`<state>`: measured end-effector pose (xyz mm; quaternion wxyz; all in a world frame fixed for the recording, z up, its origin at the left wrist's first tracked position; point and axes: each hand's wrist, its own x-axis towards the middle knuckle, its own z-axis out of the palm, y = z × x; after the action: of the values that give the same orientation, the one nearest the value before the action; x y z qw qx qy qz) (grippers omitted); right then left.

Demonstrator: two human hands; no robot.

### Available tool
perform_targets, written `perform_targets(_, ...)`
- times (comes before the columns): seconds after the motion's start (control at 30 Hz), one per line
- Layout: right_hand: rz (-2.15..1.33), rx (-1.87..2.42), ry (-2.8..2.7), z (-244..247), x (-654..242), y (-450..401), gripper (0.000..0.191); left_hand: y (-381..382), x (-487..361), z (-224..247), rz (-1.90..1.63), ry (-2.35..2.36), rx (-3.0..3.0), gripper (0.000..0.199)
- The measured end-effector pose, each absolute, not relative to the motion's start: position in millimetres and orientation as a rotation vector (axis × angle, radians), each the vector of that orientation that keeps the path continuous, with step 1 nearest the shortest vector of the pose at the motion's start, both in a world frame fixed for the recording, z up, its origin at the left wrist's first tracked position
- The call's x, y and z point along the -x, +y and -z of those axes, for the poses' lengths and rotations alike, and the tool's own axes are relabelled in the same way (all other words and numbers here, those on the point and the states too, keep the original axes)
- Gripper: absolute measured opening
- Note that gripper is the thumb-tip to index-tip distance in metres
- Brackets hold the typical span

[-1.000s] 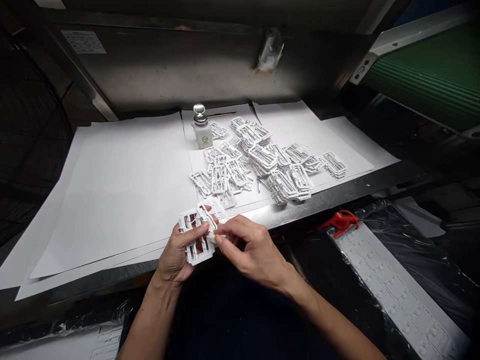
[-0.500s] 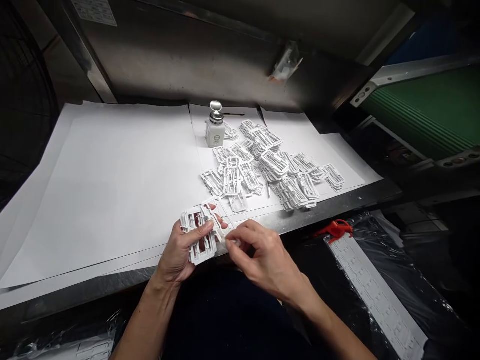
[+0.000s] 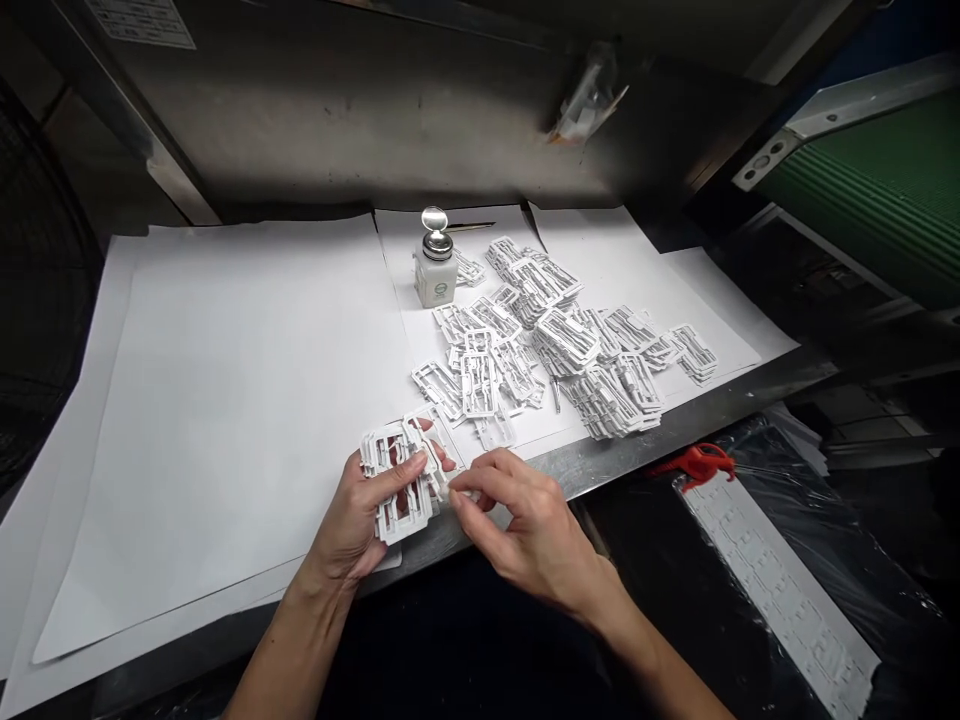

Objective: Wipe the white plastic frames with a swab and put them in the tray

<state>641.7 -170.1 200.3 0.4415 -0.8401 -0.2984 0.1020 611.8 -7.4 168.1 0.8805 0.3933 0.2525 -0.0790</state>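
- Our left hand (image 3: 349, 525) is closed around a small stack of flat white moulded plastic frames (image 3: 394, 480), its thumb lying across the front of the stack, just above the bench's front edge.
- Our right hand (image 3: 525, 525) is just beside it, pinching, with its fingertips (image 3: 459, 490) on a small white plastic piece (image 3: 444, 489) at the right side of the stack.
- The frames are rectangular lattices with open windows and thin ribs.
- Beyond our hands, a loose heap of matching white frames (image 3: 570, 350) lies on white paper sheets (image 3: 225, 420) covering the steel bench (image 3: 600, 462).
- A white bottle with a silver pump top (image 3: 436, 260) stands at the heap's far left.
- Right of the bench, a red plastic clamp (image 3: 697, 462) rests on a long white moulded strip (image 3: 780, 590) under clear plastic film.
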Motion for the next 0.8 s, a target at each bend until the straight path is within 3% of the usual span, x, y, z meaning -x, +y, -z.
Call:
perform_targets(0.17,-0.218,2.002,-0.765,-202,-658,-163,0.015,-4,-625,-169,0.159,0.546,-0.831,0.039)
perform_targets(0.8,-0.361,1.972,-0.829,-203,-708,-152,0.011,-3,-630,-172,0.171,0.683,-0.819,0.059)
